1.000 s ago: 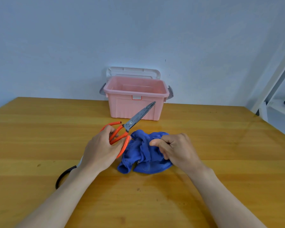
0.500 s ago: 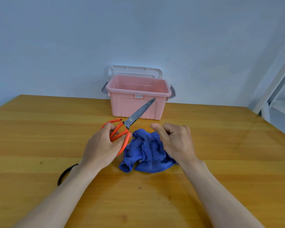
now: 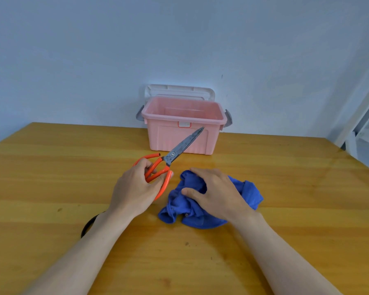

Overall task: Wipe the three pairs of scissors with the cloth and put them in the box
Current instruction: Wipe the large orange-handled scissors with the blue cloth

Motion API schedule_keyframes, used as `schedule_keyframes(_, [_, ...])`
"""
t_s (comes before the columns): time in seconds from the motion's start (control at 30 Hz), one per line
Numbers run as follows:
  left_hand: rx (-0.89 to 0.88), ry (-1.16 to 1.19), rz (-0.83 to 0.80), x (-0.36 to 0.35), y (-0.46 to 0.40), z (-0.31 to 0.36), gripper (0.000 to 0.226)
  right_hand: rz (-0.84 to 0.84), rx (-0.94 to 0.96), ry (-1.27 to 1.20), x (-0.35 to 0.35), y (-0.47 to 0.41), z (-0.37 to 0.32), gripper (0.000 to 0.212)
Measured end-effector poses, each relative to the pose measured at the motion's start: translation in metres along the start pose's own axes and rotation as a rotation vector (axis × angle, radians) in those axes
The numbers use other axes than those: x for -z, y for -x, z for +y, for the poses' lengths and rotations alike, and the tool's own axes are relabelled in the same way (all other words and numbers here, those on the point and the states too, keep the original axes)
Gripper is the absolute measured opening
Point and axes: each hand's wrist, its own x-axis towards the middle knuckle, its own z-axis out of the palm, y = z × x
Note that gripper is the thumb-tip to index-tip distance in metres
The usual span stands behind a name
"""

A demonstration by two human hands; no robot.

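My left hand (image 3: 136, 188) grips the orange handles of a pair of scissors (image 3: 179, 147), held above the table. Its grey blades are together and point up and right toward the pink box (image 3: 158, 135). The box stands open at the back of the table, and nothing shows inside it. A crumpled blue cloth (image 3: 249, 192) lies on the table just right of the scissors. My right hand (image 3: 217, 192) rests on top of it, fingers laid over the folds, thumb against a bunch of cloth. A black scissor handle (image 3: 87, 226) pokes out from under my left forearm.
The box's white lid (image 3: 179, 90) leans behind it against the pale wall. The wooden table (image 3: 51, 167) runs wide to left and right. A white shelf frame (image 3: 362, 116) stands past the table's right edge.
My right hand has come down from above the cloth and now lies on it. My left hand has kept the orange scissors almost still, blades still pointing at the box.
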Motion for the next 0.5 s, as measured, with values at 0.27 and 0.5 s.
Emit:
schedule_keyframes(0.27, [-0.003,0.000,-0.006,0.000,0.000,0.001,0.038,0.251,-0.123,-0.168,0.024,0.010,-0.005,0.023])
schedule_keyframes(0.5, [0.017,0.027,0.004,0.003,0.001,0.005,0.039,0.262,-0.030,0.167,0.049,0.016,-0.008,0.010])
